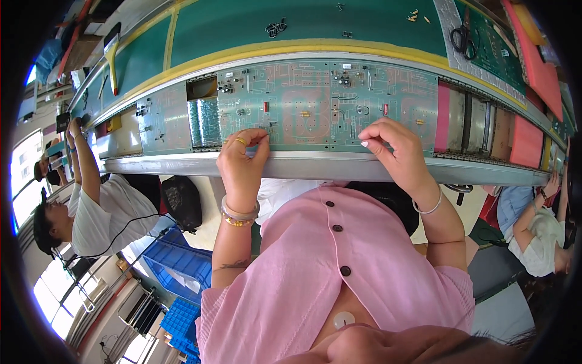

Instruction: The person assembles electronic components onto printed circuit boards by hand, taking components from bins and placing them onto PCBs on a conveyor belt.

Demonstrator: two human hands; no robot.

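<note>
A wide green circuit board (297, 79) lies in the metal rail in front of me, with the same printed layout on its left and right halves. Over the near edge of the left half, my left hand (241, 156) is pinched, thumb against forefinger; whatever lies between them is too small to make out. My right hand (399, 150) curls above the right half, its thumb and forefinger drawn together, and their contents cannot be told. Between and beyond the hands, the board carries a red component (265, 107), a banded resistor (305, 114) and several black capacitors (344, 82).
Another circuit board (163, 121) sits in the rail to the left. Loose black parts (276, 28) and yellowish parts (413, 16) lie on the green bench top. Scissors (463, 39) rest at the far right. Co-workers (112, 209) sit on both sides; blue crates (173, 261) stand behind left.
</note>
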